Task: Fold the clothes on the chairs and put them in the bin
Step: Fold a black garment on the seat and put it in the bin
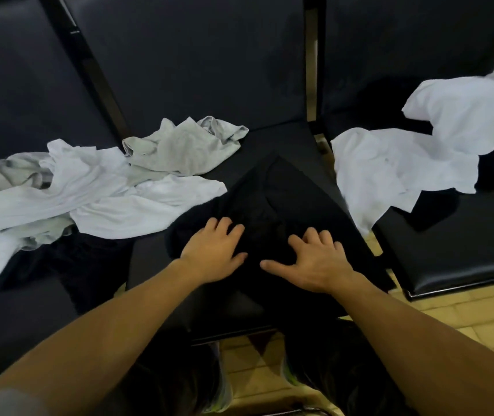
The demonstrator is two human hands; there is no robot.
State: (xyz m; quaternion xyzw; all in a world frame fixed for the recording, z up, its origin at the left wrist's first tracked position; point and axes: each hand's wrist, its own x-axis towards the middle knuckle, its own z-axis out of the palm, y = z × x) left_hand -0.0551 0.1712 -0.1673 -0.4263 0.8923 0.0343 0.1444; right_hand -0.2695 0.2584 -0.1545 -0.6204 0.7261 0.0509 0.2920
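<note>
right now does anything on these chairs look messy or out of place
Yes. Crumpled, unfolded white clothes and a gray shirt sprawl across the left and middle chairs; another white garment bridges the gap to the right chair.

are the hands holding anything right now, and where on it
Nothing is gripped. The left hand and right hand lie with fingers spread on the near part of the black garment, pressing it onto the middle chair seat.

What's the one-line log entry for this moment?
step: folding | item: black garment on middle chair | left hand: flat on it | right hand: fingers spread on it | unfolded: white shirts, grey shirt | bin: unseen
</note>
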